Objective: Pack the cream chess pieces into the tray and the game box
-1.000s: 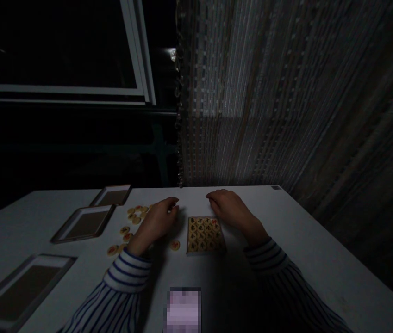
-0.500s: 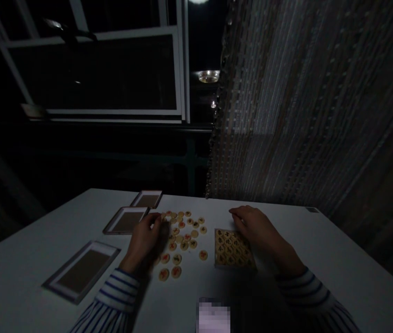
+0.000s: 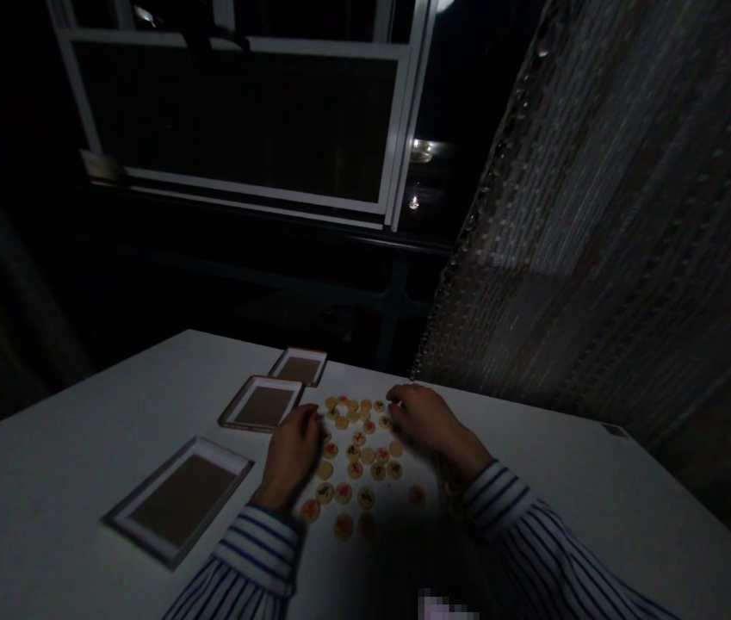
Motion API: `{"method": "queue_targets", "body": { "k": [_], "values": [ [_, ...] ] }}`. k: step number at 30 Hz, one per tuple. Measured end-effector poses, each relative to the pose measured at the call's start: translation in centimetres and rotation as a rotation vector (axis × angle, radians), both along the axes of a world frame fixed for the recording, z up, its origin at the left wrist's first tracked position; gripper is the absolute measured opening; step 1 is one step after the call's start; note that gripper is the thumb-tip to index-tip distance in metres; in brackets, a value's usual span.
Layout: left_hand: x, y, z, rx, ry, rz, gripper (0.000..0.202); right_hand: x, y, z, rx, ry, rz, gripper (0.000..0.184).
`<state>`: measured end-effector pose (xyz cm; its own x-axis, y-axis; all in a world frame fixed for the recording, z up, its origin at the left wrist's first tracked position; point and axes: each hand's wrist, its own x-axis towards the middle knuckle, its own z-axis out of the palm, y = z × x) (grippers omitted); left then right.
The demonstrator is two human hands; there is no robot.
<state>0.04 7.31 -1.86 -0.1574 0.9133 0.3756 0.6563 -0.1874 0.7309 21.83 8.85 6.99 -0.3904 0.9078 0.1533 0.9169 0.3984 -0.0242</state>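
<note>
Three shallow rectangular trays lie in a receding row on the left of the white table [image 3: 565,482]: the near tray [image 3: 177,499] is angled, the middle tray [image 3: 262,405] and the far tray [image 3: 299,368] sit close together toward the back edge, and each shows a brown panel inside a pale border. To their right, round wooden pieces [image 3: 355,470] lie loose on the tabletop between the two hands, a tighter group at the back and a looser scatter toward the front. More pieces show dimly beneath the right forearm, where shadow and sleeve hide most of whatever holds them. The left hand [image 3: 291,452] stands at the left margin of the scatter, palm turned inward, fingers loosely curved and released. The right hand [image 3: 426,419] reaches in from the opposite side, wrist bent, its fingers likewise slack and unclenched near the rearmost pieces; whether either hand touches a piece cannot be told. Blue-striped cuffs cover both wrists. Many pieces carry red or black characters, too small and dark to read, while others show plain faces. A dark label [image 3: 614,430] at the table's far right corner is illegible.
</note>
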Motion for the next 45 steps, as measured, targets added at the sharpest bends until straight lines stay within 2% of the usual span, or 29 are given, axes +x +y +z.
{"method": "queue_targets", "body": {
  "k": [4,9,17,22,30,40,43,45],
  "values": [
    [-0.1,0.2,-0.3,-0.003,-0.043,0.015,0.036,-2.3,1.5,-1.5,-0.017,-0.047,0.003,0.029],
    [0.1,0.3,-0.2,0.027,-0.067,0.002,0.035,-4.4,1.6,-3.1,-0.024,-0.086,0.040,0.027],
    [0.3,0.3,-0.3,0.047,-0.099,0.004,0.033,-5.3,1.5,-4.7,0.017,-0.102,0.114,0.026],
    [0.4,0.3,-0.3,0.037,-0.117,0.007,0.033,-5.6,1.6,-5.1,0.031,-0.122,0.142,0.028],
    [0.3,0.2,-0.3,0.023,-0.106,0.007,0.032,-5.6,1.7,-4.7,-0.012,-0.140,0.142,0.029],
    [0.4,0.1,-0.1,0.044,-0.083,-0.031,0.031,-5.1,2.4,-5.0,-0.041,0.004,0.126,0.024],
    [0.5,0.0,0.0,0.074,-0.074,-0.073,0.030,-4.8,2.8,-5.1,-0.087,0.189,0.145,0.025],
    [0.6,0.0,-0.1,0.097,-0.078,-0.113,0.029,-4.8,3.2,-5.5,-0.181,0.392,0.176,0.026]
  ]
}}
